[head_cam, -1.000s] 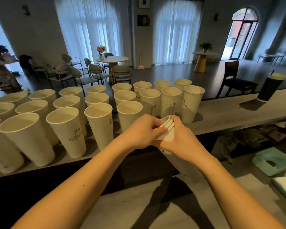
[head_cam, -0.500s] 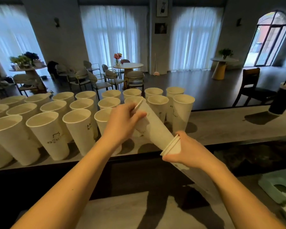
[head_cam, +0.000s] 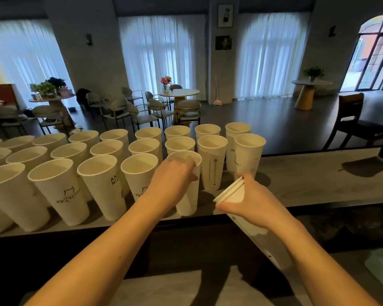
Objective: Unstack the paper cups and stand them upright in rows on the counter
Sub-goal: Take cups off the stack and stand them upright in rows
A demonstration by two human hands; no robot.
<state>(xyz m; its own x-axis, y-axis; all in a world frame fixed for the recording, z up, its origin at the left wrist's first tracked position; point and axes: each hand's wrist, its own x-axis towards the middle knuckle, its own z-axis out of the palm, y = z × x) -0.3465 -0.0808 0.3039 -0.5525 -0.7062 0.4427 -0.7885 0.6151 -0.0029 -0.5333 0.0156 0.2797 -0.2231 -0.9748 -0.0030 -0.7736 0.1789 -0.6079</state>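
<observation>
Left hand (head_cam: 175, 180) grips a cup (head_cam: 187, 186) at the tabletop (head_cam: 318, 180) edge; right hand (head_cam: 250, 202) clutches the stack (head_cam: 232, 191). A nudge could topple it off.

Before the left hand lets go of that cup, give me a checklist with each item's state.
1. Cup upright: ok.
2. Base down on the counter: cannot tell, looks seated.
3. In line with the front row, beside its neighbour cup: ok.
4. Left hand gripping the cup: ok.
5. Right hand holding the remaining stack: ok.
6. Counter space to the right for more cups: ok.
</observation>
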